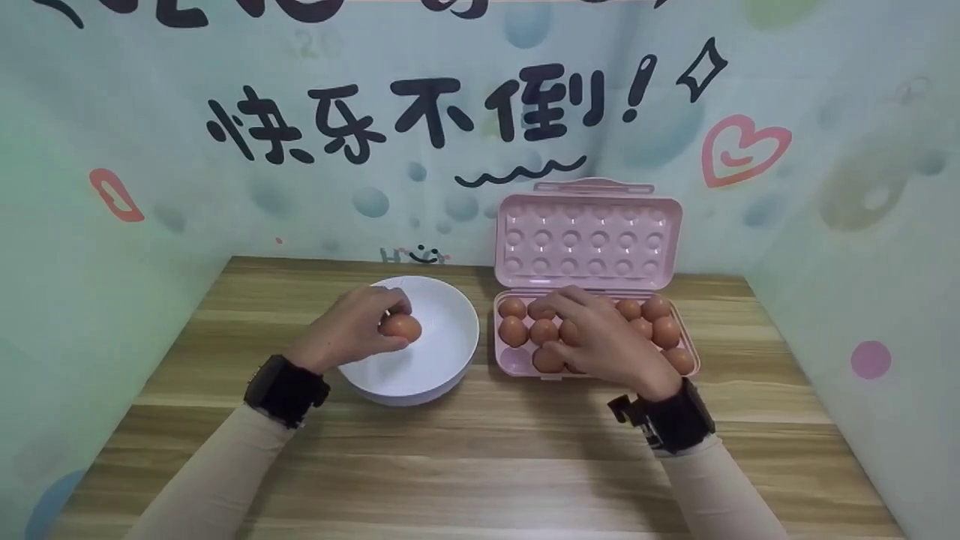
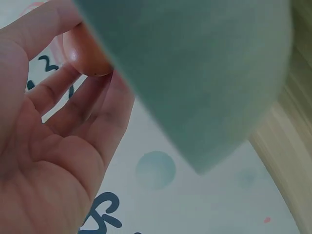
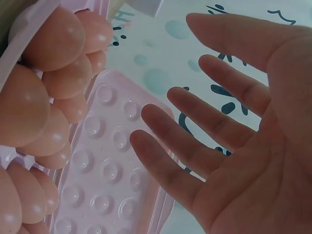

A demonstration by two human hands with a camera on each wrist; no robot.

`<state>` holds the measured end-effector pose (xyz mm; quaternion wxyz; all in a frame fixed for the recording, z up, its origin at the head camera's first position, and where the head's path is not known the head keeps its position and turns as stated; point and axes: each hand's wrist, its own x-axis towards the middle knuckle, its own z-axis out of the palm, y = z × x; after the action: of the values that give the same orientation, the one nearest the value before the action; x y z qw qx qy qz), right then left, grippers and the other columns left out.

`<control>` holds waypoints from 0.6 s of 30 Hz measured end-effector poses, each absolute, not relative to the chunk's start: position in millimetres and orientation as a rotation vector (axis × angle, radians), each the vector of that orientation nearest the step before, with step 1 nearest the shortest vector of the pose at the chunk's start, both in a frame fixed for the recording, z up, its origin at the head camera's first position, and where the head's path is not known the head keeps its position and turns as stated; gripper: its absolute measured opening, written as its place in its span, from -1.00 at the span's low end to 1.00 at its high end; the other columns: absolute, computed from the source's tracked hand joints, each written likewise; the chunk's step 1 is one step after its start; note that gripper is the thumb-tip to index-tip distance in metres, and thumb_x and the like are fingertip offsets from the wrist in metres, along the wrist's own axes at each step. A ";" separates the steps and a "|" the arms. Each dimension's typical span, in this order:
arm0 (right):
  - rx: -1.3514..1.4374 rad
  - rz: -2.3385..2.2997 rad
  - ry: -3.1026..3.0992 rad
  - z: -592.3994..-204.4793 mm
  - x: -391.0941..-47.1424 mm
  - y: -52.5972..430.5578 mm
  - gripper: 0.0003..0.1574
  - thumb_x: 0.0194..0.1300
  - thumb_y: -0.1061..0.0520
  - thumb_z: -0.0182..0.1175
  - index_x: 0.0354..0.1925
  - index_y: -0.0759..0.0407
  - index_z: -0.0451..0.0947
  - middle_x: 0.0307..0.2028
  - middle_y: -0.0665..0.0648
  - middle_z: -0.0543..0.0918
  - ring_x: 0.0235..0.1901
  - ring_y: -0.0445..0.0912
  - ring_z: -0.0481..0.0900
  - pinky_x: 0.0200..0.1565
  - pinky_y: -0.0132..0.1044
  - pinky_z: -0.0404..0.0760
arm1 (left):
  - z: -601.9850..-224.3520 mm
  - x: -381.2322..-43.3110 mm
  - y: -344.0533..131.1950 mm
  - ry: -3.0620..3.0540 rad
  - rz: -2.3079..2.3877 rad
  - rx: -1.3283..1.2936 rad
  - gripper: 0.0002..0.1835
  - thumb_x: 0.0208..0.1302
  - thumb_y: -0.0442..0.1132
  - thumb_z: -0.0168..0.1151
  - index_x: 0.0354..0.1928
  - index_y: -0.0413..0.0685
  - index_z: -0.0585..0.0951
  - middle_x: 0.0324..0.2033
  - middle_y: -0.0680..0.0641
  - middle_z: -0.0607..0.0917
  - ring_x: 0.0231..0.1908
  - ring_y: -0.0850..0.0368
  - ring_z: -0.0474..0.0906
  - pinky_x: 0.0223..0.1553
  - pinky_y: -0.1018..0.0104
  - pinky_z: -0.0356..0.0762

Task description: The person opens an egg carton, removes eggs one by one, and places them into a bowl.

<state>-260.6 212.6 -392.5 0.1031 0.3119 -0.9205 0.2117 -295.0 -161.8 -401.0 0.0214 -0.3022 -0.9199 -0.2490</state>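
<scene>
A brown egg [image 1: 401,328] is pinched between the thumb and fingers of my left hand [image 1: 351,330], over the white bowl [image 1: 442,367]. In the left wrist view the same egg [image 2: 87,51] shows between the fingertips, partly cut off by the bowl's blurred wall [image 2: 204,87]. My right hand [image 1: 604,341] hovers over the pink egg box [image 1: 516,361], its fingers spread and holding nothing, as the right wrist view shows the hand [image 3: 234,131] apart from the eggs [image 3: 53,39]. Several brown eggs sit in the box; the front-left hollow holds none.
The box's pink lid [image 1: 589,240] stands raised behind it, close to the back wall sheet [image 1: 360,202] with dark lettering. Bowl and box stand side by side on a wood-grain table [image 1: 480,465]. A side wall [image 1: 847,300] rises at the right.
</scene>
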 end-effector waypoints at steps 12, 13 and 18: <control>0.927 0.615 -2.744 -395.4 -260.7 211.7 -0.43 0.22 0.18 0.44 0.19 -0.18 0.66 0.09 -0.08 0.62 0.06 -0.14 0.55 0.17 -0.15 0.54 | -414.7 -301.2 -172.5 -3.022 -0.609 -0.944 -0.76 0.18 -0.38 0.51 -0.14 -0.23 0.66 -0.28 -0.13 0.67 -0.22 -0.02 0.50 -0.19 0.20 0.48; 0.933 0.618 -2.738 -395.6 -260.9 211.5 -0.44 0.21 0.17 0.47 0.16 -0.18 0.66 0.08 -0.08 0.62 0.05 -0.13 0.55 0.16 -0.15 0.54 | -415.4 -301.5 -172.4 -3.031 -0.594 -0.946 -0.76 0.18 -0.39 0.50 -0.15 -0.23 0.66 -0.30 -0.12 0.66 -0.22 -0.02 0.49 -0.20 0.21 0.47; 0.947 0.634 -2.739 -395.6 -260.5 211.6 -0.43 0.18 0.17 0.49 0.15 -0.14 0.65 0.15 0.00 0.62 0.10 -0.09 0.57 0.19 -0.13 0.55 | -418.6 -302.5 -171.7 -3.059 -0.549 -0.949 -0.78 0.17 -0.40 0.48 -0.16 -0.23 0.66 -0.35 -0.08 0.62 -0.25 0.00 0.46 -0.23 0.22 0.42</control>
<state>-260.5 211.6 -395.6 0.0876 0.3179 -0.9198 0.2128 -302.5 -171.7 -418.6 -0.0537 -0.2917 -0.9400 -0.1686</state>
